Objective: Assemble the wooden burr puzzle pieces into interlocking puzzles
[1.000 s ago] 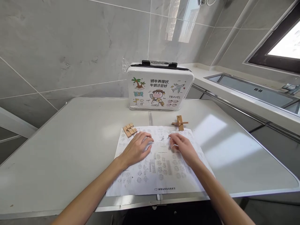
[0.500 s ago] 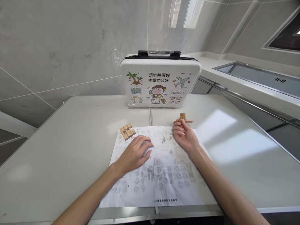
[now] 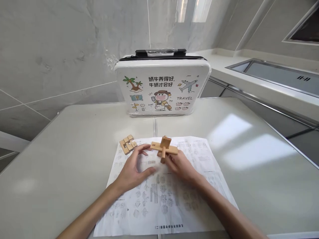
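Observation:
My right hand (image 3: 180, 163) grips a wooden puzzle (image 3: 165, 149) made of crossed blocks and a round peg, lifted over the printed sheet. Its fingers are closed on the underside and partly hidden by the wood. My left hand (image 3: 136, 171) lies close by on the left, thumb and fingers apart in a C shape, with nothing in it. Its fingertips come near the puzzle's left end; whether they touch I cannot tell. Beyond the left hand, several wooden blocks (image 3: 128, 144) form a flat group at the sheet's far left corner.
The white sheet (image 3: 199, 212) with printed diagrams lies on a pale table (image 3: 74, 166). Behind it stands a white case (image 3: 139, 68) with cartoon prints and a black handle, partly wrapped in clear plastic. A grey tiled wall (image 3: 62, 43) rises behind, and a counter with a sink (image 3: 281, 76) is at the right.
My right hand has brought the wooden puzzle leftward and closer, turning it so the cross shape shows. My left hand has opened wider beside it. The view has shifted slightly.

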The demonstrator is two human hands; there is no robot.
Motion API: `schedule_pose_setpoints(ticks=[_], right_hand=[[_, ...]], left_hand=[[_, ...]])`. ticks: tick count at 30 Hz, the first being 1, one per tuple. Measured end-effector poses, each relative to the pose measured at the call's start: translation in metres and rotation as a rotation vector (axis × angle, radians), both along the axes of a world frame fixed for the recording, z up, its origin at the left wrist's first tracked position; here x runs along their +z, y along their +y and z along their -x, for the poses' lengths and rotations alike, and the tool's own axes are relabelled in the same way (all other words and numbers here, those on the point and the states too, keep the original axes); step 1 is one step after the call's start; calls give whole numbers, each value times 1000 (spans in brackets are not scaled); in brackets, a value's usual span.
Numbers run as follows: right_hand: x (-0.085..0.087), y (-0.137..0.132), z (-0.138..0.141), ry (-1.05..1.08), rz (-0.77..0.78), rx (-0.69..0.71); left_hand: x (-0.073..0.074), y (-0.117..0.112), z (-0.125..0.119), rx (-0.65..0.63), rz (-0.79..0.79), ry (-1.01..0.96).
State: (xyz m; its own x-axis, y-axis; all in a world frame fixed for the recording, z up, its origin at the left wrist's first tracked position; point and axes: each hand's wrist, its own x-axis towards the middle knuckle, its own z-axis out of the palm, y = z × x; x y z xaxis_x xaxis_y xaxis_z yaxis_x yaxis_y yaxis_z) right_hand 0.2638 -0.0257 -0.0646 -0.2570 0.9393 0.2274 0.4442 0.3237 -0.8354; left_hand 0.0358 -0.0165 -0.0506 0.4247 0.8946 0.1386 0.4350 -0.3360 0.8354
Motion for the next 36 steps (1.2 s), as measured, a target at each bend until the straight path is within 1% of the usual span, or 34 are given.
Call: schedule_pose_setpoints(ticks=[2, 4, 7, 9, 12, 15, 18, 20, 24, 29, 32, 36], right_hand=[[1, -5, 4, -100, -29, 71], [1, -9, 8, -141, -74, 119], [2, -13, 14, -136, -123, 155], [3, -14, 15, -125, -108, 169], [5, -13, 14, -65, -9, 170], [8, -11, 8, 166, 145, 156], [10, -7, 2, 438, 283, 148], [9, -5, 1, 518, 342, 119], [5, -4, 2, 518, 372, 67], [2, -4, 2, 438, 356, 49], [2, -3, 1, 386, 375, 37], [0, -1, 0, 388, 412, 45]], left_hand=[[0, -1, 0, -46, 45, -84], [2, -1, 0, -97, 86, -118], [6, -2, -1, -156, 138, -125], [8, -2, -1, -168, 159, -147], [11, -2, -2, -114, 160, -193], [14, -3, -2, 1, 160, -201], [15, -4, -3, 91, 151, -141], [13, -5, -5, 98, 137, -96], [7, -5, -6, 76, 91, 4], [3, -5, -5, 52, 6, 101], [-2, -6, -4, 24, -12, 163], [-7, -6, -2, 18, -24, 218]])
